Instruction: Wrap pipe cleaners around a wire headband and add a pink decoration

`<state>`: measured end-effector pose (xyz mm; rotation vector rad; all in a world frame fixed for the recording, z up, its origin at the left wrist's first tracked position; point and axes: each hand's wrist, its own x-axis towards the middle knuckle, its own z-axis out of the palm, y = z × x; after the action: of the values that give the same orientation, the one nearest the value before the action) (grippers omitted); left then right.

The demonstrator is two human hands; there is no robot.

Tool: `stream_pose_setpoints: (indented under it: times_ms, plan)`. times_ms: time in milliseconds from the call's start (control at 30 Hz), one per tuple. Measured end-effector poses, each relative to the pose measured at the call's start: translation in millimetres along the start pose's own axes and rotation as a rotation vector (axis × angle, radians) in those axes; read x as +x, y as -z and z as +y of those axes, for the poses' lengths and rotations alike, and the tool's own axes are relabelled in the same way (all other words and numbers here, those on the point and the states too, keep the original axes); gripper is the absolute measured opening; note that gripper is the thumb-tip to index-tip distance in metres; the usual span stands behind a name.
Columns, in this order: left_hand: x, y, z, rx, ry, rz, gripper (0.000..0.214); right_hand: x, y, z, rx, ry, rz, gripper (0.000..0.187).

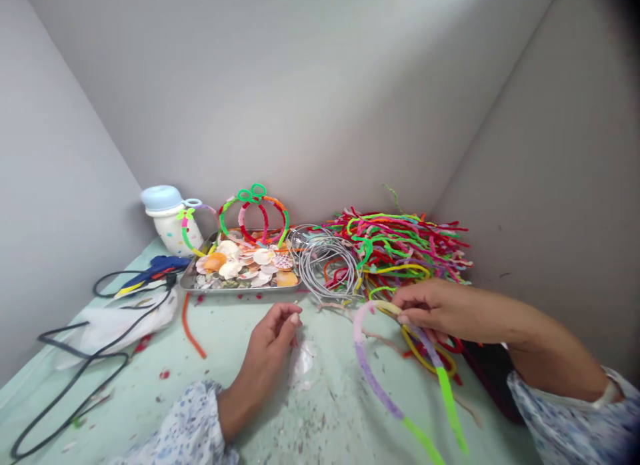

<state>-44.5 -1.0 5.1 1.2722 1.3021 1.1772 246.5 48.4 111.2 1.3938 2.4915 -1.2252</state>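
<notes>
Fuzzy wire hoop (369, 373) lay on the table (150, 392) by the pile (400, 245), right hand (440, 312) pinching its top, left hand (273, 335) loosely curled, seemingly empty; a firm pinch at the bend seemed best.

The single head view looks forward and down, close over the table (210, 385) into a walled corner.

two hands (273, 338) (435, 308), one held headband (369, 373), one tray (240, 289)

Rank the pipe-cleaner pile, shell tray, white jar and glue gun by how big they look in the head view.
1. pipe-cleaner pile, largest
2. shell tray
3. white jar and glue gun look about alike, so they are left unranked
</notes>
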Motion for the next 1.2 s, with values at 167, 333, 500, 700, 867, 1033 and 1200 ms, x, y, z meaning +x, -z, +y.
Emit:
stream_pose_setpoints:
  times_ms: [167,333,500,700,867,1033,1200]
  plan:
    - [0,0.8,-2,-0.013,-0.006,-0.006,0.027,13,-15,-7,-0.018,0.021,-0.027,0.018]
    - [1,1.0,-1,-0.029,0.003,0.009,0.028,40,-49,-20,-0.071,0.014,0.045,0.015]
    - [4,-0.2,-3,0.012,0.023,0.023,0.024,54,-74,-24,-0.072,-0.018,0.083,0.015]
    - [4,-1.2,-3,0.022,0.028,0.023,0.027,57,-77,-17,-0.126,0.02,0.202,0.016]
    - [5,-1.9,-6,0.012,0.027,0.018,0.028,44,-55,-20,-0.129,0.058,0.294,0.015]
    - [6,-1.6,-8,0.024,0.033,-0.008,0.024,22,-4,-23,-0.076,0.118,0.642,0.025]
    - [6,-0.4,-10,0.039,0.02,-0.03,0.022,26,68,6,-0.455,-0.146,0.932,0.027]
